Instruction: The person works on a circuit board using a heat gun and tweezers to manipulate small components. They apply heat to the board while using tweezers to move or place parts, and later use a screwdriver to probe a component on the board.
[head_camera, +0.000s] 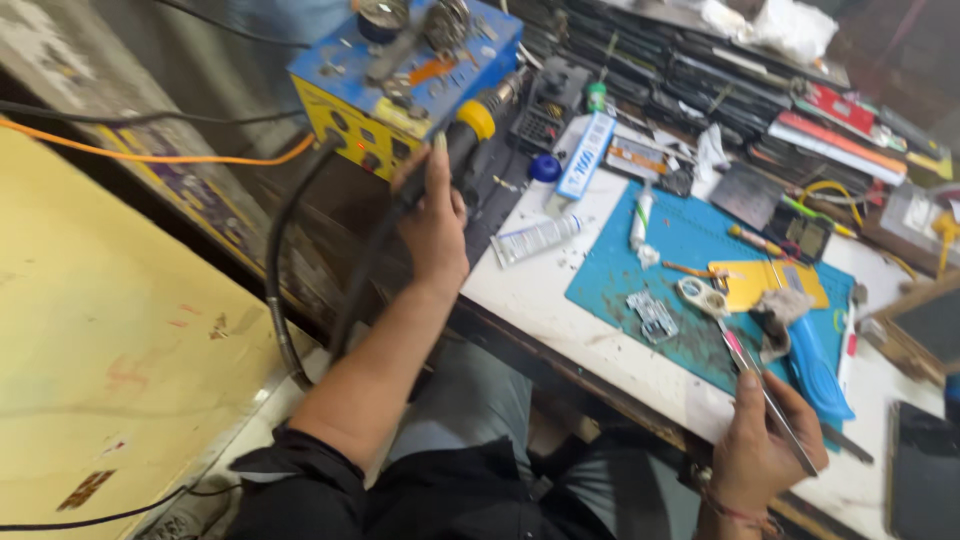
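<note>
My left hand (432, 215) grips the black handle of a hot-air wand (470, 125) with a yellow collar, its tip lying against the blue and yellow rework station (400, 75). A thick black hose (285, 260) runs down from the wand. My right hand (762, 440) holds metal tweezers (765, 385) at the near edge of the white bench, their points reaching toward the teal work mat (620, 265). A small metal part (652, 316) lies on that mat.
On the mat are a tape roll (700, 295), a yellow card (765, 282), a blue tool (815, 365) and a grey rag. Tubes (535, 238) and a blue-white box (583, 155) lie beside it. Stacked devices fill the back shelf. A yellow panel (110, 340) stands left.
</note>
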